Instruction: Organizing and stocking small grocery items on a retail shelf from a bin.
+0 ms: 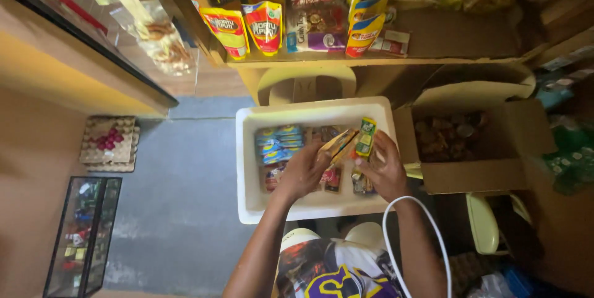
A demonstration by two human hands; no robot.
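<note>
A white foam box (pixel 250 149) stands open below me, holding blue, red and brown snack packets (pixel 279 143). Over its middle, my left hand (pixel 304 169) grips a flat tan and orange packet (pixel 338 144) that tilts up to the right. My right hand (pixel 383 168) holds a small green and yellow sachet (pixel 365 137) upright, right beside the tan packet. Both hands are close together above the packets in the box.
An open cardboard box (pixel 476 174) of dark packets sits right of the foam box. A shelf (pixel 371 56) with upright snack bags runs behind. An egg tray (pixel 110 140) and a glass case (pixel 83 236) lie on the grey floor at left. A white cable (pixel 396 202) loops by my right arm.
</note>
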